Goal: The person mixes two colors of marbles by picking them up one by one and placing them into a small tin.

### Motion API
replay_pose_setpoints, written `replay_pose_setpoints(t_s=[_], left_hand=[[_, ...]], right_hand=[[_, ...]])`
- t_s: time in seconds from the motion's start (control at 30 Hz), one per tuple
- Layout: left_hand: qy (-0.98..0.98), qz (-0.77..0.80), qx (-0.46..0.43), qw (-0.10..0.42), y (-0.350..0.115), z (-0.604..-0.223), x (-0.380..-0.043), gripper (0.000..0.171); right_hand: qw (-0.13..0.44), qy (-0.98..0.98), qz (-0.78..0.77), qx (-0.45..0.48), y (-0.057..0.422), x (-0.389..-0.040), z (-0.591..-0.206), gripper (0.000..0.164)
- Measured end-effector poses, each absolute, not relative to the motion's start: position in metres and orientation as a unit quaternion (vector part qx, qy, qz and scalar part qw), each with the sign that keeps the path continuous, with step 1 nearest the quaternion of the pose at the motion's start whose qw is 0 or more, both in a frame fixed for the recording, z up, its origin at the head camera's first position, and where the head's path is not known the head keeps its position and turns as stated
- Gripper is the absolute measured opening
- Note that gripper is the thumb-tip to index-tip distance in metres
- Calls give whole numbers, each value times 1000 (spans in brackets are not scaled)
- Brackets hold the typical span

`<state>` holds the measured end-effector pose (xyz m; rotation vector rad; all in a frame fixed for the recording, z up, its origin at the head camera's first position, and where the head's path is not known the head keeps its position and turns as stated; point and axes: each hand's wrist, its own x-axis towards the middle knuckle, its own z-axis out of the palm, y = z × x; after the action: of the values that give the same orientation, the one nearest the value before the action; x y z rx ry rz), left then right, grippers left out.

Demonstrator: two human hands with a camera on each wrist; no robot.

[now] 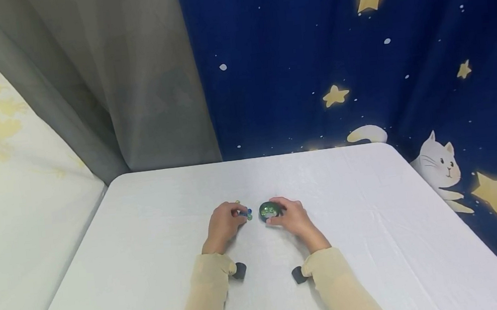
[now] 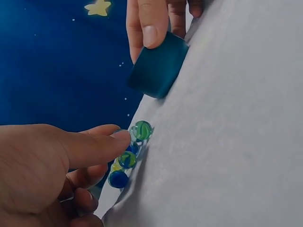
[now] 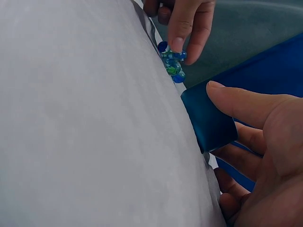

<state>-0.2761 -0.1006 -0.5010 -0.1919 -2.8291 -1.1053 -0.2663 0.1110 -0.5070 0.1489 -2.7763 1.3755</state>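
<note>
Several small glass marbles (image 2: 127, 160), clear with blue, green and yellow swirls, lie clustered on the white table. My left hand (image 1: 226, 224) is over them, and its thumb and forefinger pinch one marble, mostly hidden by the fingertips. To the right, a small dark green round cup (image 3: 208, 120) stands upright on the cloth. Thumb on the near side and fingers on the far side, my right hand (image 1: 295, 216) grips that cup. From above, shiny green marbles show inside the cup. A short gap separates the cup from the loose marbles.
A white cloth covers the table (image 1: 369, 182). Behind it hang a grey curtain (image 1: 154, 84) and a dark blue curtain (image 1: 276, 71) with stars. Both sleeves carry a black wrist device (image 1: 240, 271) near the cuff.
</note>
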Motion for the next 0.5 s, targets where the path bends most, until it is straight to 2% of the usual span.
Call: replay_pose_setpoints(t_s=[0.5], left_hand=[[-898,-424,-98,69,-102,-496,-278,17]], right_hand=[[19,-895,444,49,112,-265,-506,58]])
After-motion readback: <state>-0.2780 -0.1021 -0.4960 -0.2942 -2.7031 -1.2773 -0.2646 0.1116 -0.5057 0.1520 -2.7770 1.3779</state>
